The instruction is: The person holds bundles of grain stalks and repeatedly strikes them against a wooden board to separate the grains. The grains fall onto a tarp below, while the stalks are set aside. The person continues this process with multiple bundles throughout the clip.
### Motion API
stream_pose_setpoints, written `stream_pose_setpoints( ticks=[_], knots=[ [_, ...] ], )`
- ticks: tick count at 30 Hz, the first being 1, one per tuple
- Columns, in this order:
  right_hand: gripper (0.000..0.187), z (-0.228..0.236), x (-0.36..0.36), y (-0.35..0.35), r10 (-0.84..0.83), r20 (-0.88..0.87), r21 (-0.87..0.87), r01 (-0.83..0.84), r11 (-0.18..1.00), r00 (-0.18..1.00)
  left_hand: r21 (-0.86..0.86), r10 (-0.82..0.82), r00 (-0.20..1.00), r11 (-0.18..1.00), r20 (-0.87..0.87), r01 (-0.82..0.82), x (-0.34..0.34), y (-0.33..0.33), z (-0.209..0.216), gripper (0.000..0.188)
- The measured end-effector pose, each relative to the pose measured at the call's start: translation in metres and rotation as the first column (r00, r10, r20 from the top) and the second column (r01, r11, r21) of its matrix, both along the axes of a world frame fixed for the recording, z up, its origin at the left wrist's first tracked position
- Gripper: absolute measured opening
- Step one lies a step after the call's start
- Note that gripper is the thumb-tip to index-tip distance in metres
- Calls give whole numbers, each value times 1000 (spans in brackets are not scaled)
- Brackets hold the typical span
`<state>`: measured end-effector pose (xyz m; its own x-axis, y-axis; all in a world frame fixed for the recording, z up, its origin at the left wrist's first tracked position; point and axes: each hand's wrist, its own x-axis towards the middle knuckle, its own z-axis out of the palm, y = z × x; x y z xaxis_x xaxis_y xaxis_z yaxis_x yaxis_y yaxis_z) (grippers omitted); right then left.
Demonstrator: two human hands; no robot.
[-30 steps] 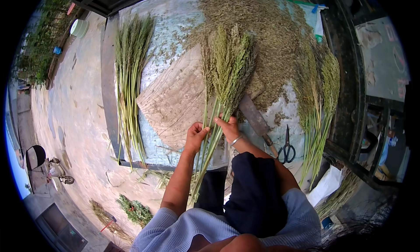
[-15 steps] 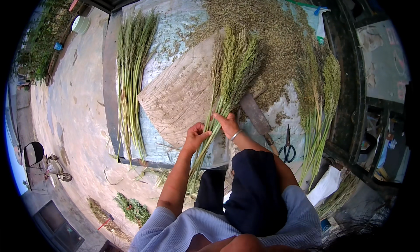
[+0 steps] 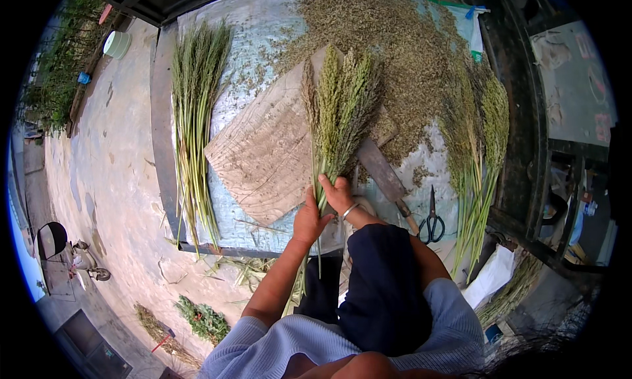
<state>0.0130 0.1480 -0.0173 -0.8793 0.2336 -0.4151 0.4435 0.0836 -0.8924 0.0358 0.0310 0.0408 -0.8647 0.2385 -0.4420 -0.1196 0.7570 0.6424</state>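
Note:
A bunch of sorghum stalks (image 3: 345, 106) with green and brownish seed heads stands out ahead of me, heads pointing away. My right hand (image 3: 338, 195), with a silver bracelet at its wrist, grips the stalks just below the heads. Just lower, on the left side of the stems, my left hand (image 3: 309, 220) is closed round them, its fingers partly hidden. Beneath the bunch lies a worn wooden board (image 3: 263, 149). A wide-bladed knife (image 3: 383, 173) with a wooden handle rests right of my hands, and black-handled scissors (image 3: 432, 226) lie farther right.
A sheaf of long stalks (image 3: 195, 129) lies at the left, another pile of stalks (image 3: 479, 155) at the right. Loose seed (image 3: 395, 43) covers the far part of the pale sheet (image 3: 257, 17). A dark metal frame (image 3: 526, 149) borders the right side.
The bunch has swung more upright and its heads have shifted slightly left. My left hand has moved right and down, closing round the stems nearer my right hand.

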Motion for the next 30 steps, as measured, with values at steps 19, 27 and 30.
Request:
stream_pose_setpoints(
  ticks=[19,27,30],
  knots=[
    [30,37,57,146,-1,-238,705,174,687,971,206,335,728,813,598,-544,-11,-74,-20,31],
    [35,16,51,164,100,57,205,-110,973,993,198,406,859,856,312,-477,4,-63,-35,34],
    [33,13,57,165,167,81,25,-170,985,983,112,377,904,908,201,-404,7,-59,-33,36]
  ],
)
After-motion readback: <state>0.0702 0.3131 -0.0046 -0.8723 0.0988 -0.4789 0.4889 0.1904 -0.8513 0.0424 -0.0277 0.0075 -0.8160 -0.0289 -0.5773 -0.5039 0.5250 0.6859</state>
